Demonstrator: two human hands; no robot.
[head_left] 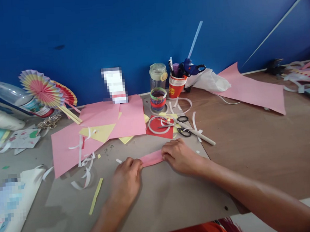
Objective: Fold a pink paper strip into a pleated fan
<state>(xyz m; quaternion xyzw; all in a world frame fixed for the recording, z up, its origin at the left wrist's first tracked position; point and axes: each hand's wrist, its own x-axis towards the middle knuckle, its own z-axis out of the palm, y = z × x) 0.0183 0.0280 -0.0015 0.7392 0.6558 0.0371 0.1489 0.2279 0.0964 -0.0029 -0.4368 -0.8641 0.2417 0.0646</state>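
Note:
A narrow strip of pink paper (pixel 152 159) lies low over the grey desk top, stretched between my two hands. Its left end is pinched in the closed fingers of my left hand (pixel 127 176). My right hand (pixel 179 156) grips the other end, fingers curled over it, so both ends are hidden. Just beyond my right hand are scissors with black handles (pixel 184 131), a red paper square (pixel 156 128) and a pale rolled stick (pixel 201 136). Large pink sheets (pixel 134 119) and a yellow paper piece (pixel 103 132) lie farther back.
A clear bottle (pixel 158 87) and a red paper cup (pixel 176 86) holding pens and a glue gun stand by the blue wall. Folded paper fans (pixel 40 88) lean at the left near a plastic bottle (pixel 12 92). White paper scraps (pixel 87 177) and a yellow strip (pixel 96 196) lie left of my hands.

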